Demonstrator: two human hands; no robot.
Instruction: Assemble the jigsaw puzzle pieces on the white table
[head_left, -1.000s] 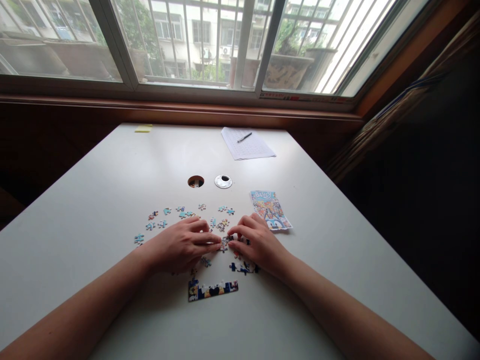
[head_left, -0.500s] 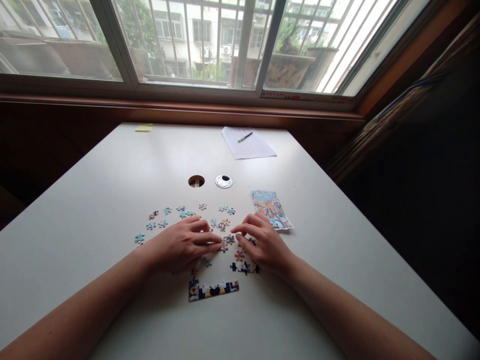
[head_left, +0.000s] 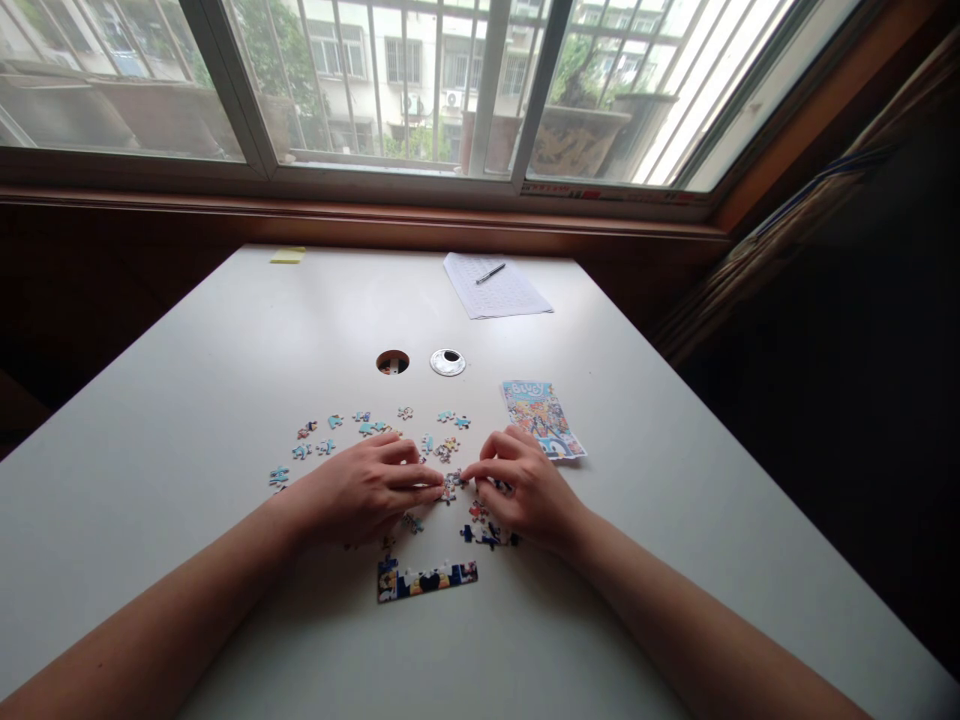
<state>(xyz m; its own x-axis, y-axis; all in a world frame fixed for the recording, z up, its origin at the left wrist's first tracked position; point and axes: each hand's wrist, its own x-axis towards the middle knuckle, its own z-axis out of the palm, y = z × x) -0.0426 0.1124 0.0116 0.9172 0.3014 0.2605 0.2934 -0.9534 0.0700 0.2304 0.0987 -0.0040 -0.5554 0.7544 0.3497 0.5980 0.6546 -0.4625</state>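
Both hands meet over jigsaw pieces in the middle of the white table. My left hand is closed, its fingertips pinching the left edge of a small puzzle piece. From the other side, my right hand is closed too, with the index fingertip on an adjoining puzzle piece. Whether the two pieces interlock I cannot tell. Nearer to me lies a joined strip of puzzle, dark blue with yellow. Just below my right hand is a cluster of dark pieces. Some pieces are hidden under my palms.
Loose light-blue pieces spread beyond my left hand. A colourful picture sheet lies past my right hand. Farther back are a round cable hole, its silver cover, papers with a pen, and yellow notes.
My right index finger has come down and left onto the puzzle piece, and its other fingers have curled in more. My left hand has stayed where it was.
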